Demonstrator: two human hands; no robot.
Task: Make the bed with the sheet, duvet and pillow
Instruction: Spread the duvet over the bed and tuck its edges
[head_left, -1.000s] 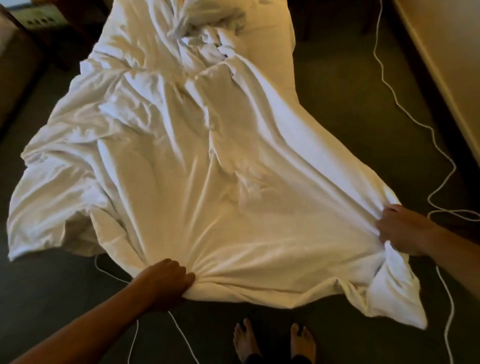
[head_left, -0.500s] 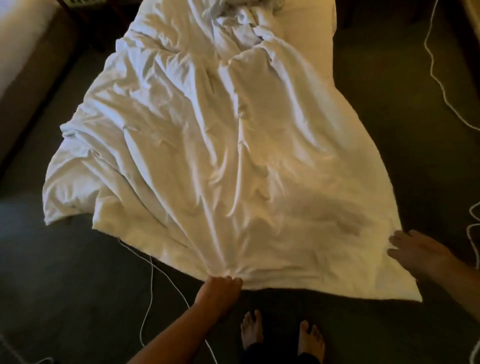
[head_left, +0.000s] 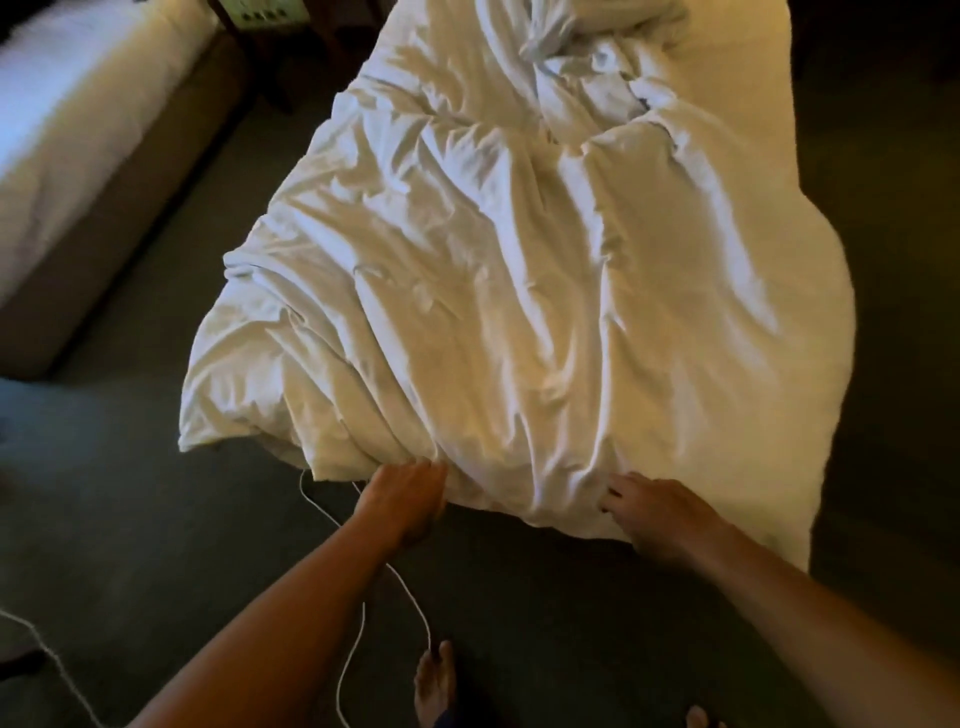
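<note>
Our left hand (head_left: 410, 499) pinches the foot edge of the duvet (head_left: 519, 312), rumpled over the bed; our right hand (head_left: 660, 514) rests there, fingers spread. One-sided pulling could skew it, or the cord (head_left: 358, 623) could trip us.

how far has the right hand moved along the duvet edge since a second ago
Yes. The right hand has moved leftward along the duvet foot edge, away from its right corner, toward the left hand.

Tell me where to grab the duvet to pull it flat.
Take the duvet by its near hem from the foot end, hands wide apart. Its lower-left corner droops off the bed, so I'd move the left hand there; the right hand further right.
</note>
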